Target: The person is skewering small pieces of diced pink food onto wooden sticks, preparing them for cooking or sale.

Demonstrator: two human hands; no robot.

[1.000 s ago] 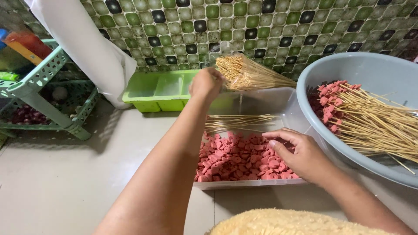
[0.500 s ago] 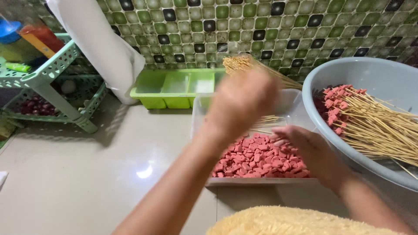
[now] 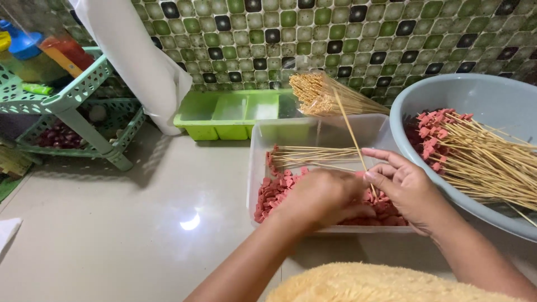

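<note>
Skewer [image 3: 351, 134], bare bamboo, pinched in right hand [image 3: 411, 190] fingers, slanting up over the clear tray [image 3: 319, 134] of pink sausage pieces [image 3: 277, 190] on the floor. Left hand [image 3: 321, 196] fingers curled down into the pieces; grip unclear. Grey basin [image 3: 475, 92] of loaded skewers touches tray's right edge.

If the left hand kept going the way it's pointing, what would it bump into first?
The left hand points right, low over the pink meat pieces in the clear tray. It would probably meet the right hand holding a bamboo skewer first, though depth is unclear.
</note>
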